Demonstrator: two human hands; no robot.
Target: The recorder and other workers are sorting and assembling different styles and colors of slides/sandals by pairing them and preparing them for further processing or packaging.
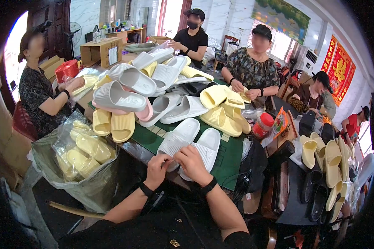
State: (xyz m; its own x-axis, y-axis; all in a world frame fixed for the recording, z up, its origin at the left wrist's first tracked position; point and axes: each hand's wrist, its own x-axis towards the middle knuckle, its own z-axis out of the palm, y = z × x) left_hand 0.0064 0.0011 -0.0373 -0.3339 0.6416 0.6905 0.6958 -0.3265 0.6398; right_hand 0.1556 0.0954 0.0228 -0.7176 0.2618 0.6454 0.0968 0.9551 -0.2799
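Observation:
A pair of pale grey slide slippers lies on the green table mat [147,140] in front of me, the left slipper [186,132] beside the right slipper [209,143]. My left hand [156,171] is closed in a pinch at the near end of the left slipper. Fingers bent and pressed together, my right hand [192,165] meets it there and covers part of both slippers. What the fingertips hold, if anything, is too small to make out. Just beyond the pair rises a heap of grey slippers [122,97], yellow slippers [221,120] and pink ones.
At my left stands a large sack [81,191] with bagged yellow slippers [85,159]. A red-lidded jar [263,125] sits at the table's right edge. More slippers [333,162] cover a surface at right. Several people work around, one [253,66] across the table. A cardboard box [102,52] stands behind.

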